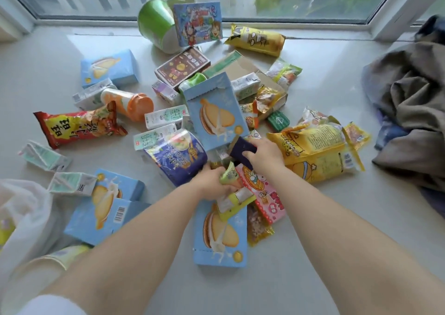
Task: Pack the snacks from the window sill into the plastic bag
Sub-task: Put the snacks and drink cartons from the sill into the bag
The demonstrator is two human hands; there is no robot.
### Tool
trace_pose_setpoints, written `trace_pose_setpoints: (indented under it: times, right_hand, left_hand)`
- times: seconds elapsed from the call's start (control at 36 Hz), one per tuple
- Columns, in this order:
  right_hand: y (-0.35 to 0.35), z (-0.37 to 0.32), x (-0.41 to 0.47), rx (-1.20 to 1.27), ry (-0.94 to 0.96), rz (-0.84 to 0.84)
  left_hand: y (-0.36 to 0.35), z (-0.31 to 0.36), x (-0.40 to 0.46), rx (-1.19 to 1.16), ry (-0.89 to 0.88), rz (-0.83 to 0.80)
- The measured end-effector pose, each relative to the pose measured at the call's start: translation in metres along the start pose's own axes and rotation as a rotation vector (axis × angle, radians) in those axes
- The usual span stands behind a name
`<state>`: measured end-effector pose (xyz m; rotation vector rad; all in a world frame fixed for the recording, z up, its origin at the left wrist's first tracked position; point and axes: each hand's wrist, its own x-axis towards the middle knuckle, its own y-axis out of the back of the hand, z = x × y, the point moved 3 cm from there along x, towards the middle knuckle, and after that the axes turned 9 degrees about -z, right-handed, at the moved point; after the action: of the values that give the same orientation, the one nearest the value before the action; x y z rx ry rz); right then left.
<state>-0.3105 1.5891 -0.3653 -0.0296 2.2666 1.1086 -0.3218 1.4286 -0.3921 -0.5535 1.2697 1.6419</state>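
Snacks (212, 114) lying scattered mid-frame on the window sill (313, 254). Left hand (212, 182) gripping small packets (228, 177), right hand (262, 156) pinching a dark pack (242, 149), apparently batching. Bag (21, 208) waiting lower left.

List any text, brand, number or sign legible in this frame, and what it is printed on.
"旺旺": large yellow characters on the red snack bag at left, seen sideways.
Barcode, digits unreadable: light blue biscuit box at lower left.
Print on the yellow popcorn bag, milk cartons and other packets: too blurred to read.
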Motion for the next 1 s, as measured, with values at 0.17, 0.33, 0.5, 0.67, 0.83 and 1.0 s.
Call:
trace_pose_setpoints:
  times: [0.17,0.33,0.5,0.67,0.83,1.0]
  right_hand:
    - [-0.012,0.003,-0.013,-0.013,-0.021,0.011]
    - [0.006,0.009,-0.047,0.558,-0.058,0.256]
    - [0.002,0.032,-0.09,0.694,-0.089,0.238]
    - [-0.026,0.054,-0.138,0.711,-0.141,0.206]
    - [-0.055,0.061,-0.162,0.336,-0.23,0.079]
    - [-0.079,0.057,-0.16,0.207,-0.282,0.031]
  left_hand:
    - [-0.005,0.002,0.006,0.094,0.046,-0.118]
    - [-0.017,0.01,-0.003,0.013,-0.015,-0.077]
    - [-0.02,0.001,-0.031,-0.079,-0.068,0.22]
    - [-0.013,-0.006,-0.063,-0.136,-0.048,0.484]
    - [-0.016,-0.014,-0.081,-0.161,-0.029,0.526]
    - [-0.024,-0.026,-0.093,-0.146,0.017,0.504]
